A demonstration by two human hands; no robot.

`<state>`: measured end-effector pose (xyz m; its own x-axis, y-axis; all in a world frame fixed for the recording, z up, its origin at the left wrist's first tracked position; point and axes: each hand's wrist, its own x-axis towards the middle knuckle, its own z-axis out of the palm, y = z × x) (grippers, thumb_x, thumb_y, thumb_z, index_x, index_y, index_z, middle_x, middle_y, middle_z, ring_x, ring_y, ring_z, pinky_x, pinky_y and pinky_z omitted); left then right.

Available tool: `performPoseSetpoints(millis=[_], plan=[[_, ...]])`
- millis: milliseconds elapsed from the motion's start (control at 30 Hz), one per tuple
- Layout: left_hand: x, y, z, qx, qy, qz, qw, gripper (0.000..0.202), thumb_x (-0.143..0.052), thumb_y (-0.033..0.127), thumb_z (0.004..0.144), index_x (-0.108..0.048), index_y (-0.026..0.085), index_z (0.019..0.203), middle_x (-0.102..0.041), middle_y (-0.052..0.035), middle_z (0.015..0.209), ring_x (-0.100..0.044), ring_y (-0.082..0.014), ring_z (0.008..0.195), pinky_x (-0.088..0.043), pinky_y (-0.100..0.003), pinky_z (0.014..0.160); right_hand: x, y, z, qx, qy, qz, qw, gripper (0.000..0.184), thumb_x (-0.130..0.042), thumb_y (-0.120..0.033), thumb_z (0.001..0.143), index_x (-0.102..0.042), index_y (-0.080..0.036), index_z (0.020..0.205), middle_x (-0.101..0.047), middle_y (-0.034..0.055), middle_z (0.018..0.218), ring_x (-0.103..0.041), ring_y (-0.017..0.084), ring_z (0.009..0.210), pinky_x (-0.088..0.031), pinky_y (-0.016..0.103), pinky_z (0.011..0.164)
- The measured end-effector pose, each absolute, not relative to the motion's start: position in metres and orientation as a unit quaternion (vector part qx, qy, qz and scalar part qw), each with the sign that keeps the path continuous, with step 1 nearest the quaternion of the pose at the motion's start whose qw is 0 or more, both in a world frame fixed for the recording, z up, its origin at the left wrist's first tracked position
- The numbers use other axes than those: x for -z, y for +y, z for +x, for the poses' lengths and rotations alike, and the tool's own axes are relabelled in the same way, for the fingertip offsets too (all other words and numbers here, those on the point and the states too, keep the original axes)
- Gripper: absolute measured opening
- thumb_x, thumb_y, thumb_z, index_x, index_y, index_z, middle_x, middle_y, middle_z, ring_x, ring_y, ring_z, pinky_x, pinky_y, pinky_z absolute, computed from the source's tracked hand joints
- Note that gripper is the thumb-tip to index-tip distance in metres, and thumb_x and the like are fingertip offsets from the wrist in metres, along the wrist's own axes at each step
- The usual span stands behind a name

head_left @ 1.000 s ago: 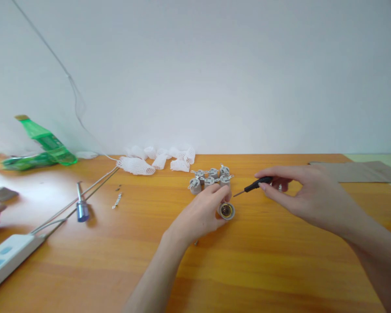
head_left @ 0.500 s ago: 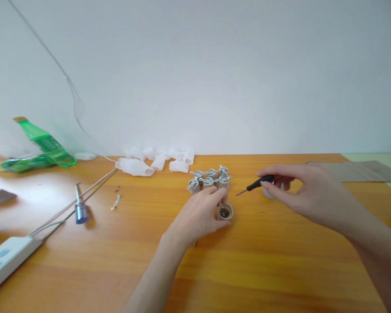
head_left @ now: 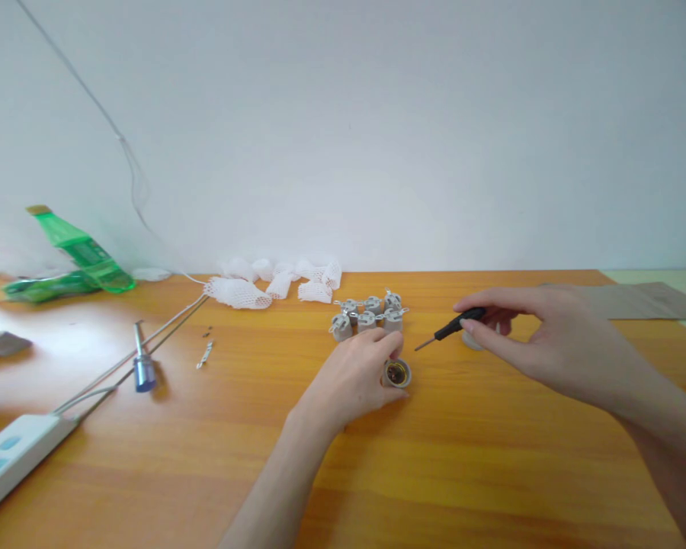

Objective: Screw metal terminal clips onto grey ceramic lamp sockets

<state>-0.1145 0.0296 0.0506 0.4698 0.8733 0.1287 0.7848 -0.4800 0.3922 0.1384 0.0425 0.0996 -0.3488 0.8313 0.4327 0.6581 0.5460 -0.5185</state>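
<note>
My left hand point(head_left: 351, 379) grips a small grey lamp socket point(head_left: 398, 374) that rests on the wooden table point(head_left: 434, 457), its brass-lined opening facing me. My right hand point(head_left: 540, 335) pinches a small black-handled screwdriver point(head_left: 449, 329) between thumb and fingers, its tip pointing left and down toward the socket, a short way off it. Just behind my left hand sits a cluster of several more grey sockets point(head_left: 369, 314) with metal tabs. A small white round piece point(head_left: 469, 341) lies under my right fingers, partly hidden.
White foam net sleeves point(head_left: 274, 282) lie near the wall. A blue-handled screwdriver point(head_left: 142, 367), thin rods, small metal bits point(head_left: 206, 353) and a white power strip point(head_left: 11, 454) lie to the left. Green plastic bottles point(head_left: 74, 259) sit far left. Brown paper point(head_left: 640, 300) lies at right.
My right hand with the screwdriver has held almost still, shifting slightly right. Another person's hand at the far left edge has withdrawn from view.
</note>
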Motion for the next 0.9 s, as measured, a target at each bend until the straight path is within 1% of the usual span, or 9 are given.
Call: performPoseSetpoints(millis=[200,367,567,667,767,900], plan=[[-0.052,0.030,-0.114,-0.212,0.485,0.836,0.143,0.029,-0.075,0.027,0.080,-0.047,0.023,0.086,-0.061,-0.0011,0.098,-0.057,-0.0204,0.090,-0.042,-0.030,0.074,-0.098,0.045,0.139,-0.127,-0.809,-0.466,0.337,0.022,-0.064,-0.028,0.087,-0.079,-0.022,0.103,-0.073,0.0010,0.074,-0.066,0.017,0.063,-0.051,0.031,0.062],[-0.046,0.031,-0.117,-0.182,0.498,0.833,0.159,0.034,-0.080,0.031,0.076,-0.049,0.024,0.087,-0.060,-0.0007,0.095,-0.057,-0.0207,0.085,-0.041,-0.030,0.070,-0.099,0.044,0.140,-0.128,-0.808,-0.468,0.333,0.022,-0.064,-0.028,0.087,-0.079,-0.022,0.103,-0.073,0.0014,0.073,-0.066,0.018,0.063,-0.051,0.031,0.061],[-0.043,0.032,-0.116,-0.181,0.471,0.850,0.152,0.030,-0.078,0.023,0.076,-0.050,0.024,0.088,-0.060,0.0003,0.094,-0.056,-0.0192,0.084,-0.040,-0.028,0.071,-0.103,0.039,0.134,-0.151,-0.812,-0.448,0.342,0.018,-0.065,-0.025,0.085,-0.079,-0.023,0.097,-0.074,-0.0002,0.074,-0.065,0.015,0.063,-0.052,0.028,0.062],[-0.046,0.031,-0.116,-0.176,0.469,0.852,0.153,0.029,-0.076,0.022,0.077,-0.050,0.023,0.089,-0.060,0.0003,0.094,-0.056,-0.0187,0.084,-0.041,-0.028,0.071,-0.102,0.037,0.129,-0.175,-0.824,-0.428,0.326,0.018,-0.065,-0.022,0.085,-0.079,-0.026,0.096,-0.075,-0.0024,0.078,-0.065,0.014,0.065,-0.053,0.026,0.065],[-0.047,0.031,-0.117,-0.173,0.473,0.850,0.154,0.029,-0.078,0.024,0.077,-0.052,0.022,0.089,-0.060,-0.0005,0.096,-0.057,-0.0193,0.086,-0.042,-0.028,0.072,-0.100,0.037,0.127,-0.180,-0.836,-0.415,0.311,0.019,-0.064,-0.022,0.086,-0.078,-0.028,0.098,-0.076,-0.0041,0.081,-0.065,0.013,0.067,-0.052,0.026,0.066],[-0.044,0.032,-0.122,-0.168,0.488,0.843,0.153,0.024,-0.077,0.032,0.081,-0.058,0.022,0.091,-0.061,-0.0027,0.101,-0.059,-0.0206,0.090,-0.044,-0.030,0.077,-0.100,0.038,0.130,-0.170,-0.831,-0.422,0.318,0.019,-0.064,-0.024,0.087,-0.079,-0.028,0.099,-0.075,-0.0039,0.078,-0.064,0.013,0.065,-0.051,0.025,0.064]])
